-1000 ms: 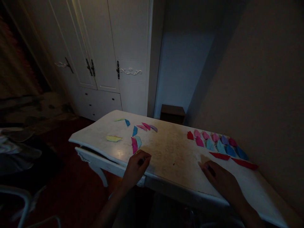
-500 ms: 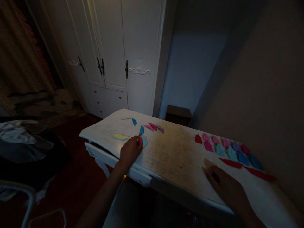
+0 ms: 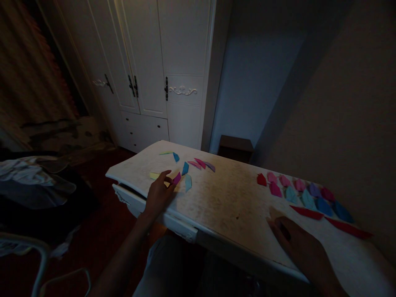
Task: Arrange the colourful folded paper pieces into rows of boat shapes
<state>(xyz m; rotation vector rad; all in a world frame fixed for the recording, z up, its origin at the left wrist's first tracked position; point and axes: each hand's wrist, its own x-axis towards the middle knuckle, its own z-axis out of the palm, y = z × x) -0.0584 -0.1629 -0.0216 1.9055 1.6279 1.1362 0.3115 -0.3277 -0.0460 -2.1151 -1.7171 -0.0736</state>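
My left hand rests over the left part of the white table, its index finger raised and its fingers apart. A magenta folded paper piece lies right at its fingertips. Close by are a light-blue piece, a blue piece and a yellow piece, partly covered by the hand. On the right, my right hand is curled at the table's front, closed around what looks like a tan paper piece, mostly hidden. Beyond it lie long red paper pieces.
Pink and purple folded pieces lie mid-left on the table. Rows of coloured paper pieces lie at the right near the wall. A drawer stands at the table's front. A white wardrobe and brown stool are behind.
My left hand has let go of the magenta piece and drawn slightly left, its index finger lifting. The magenta piece now lies left of the light-blue one. The right hand has hardly moved.
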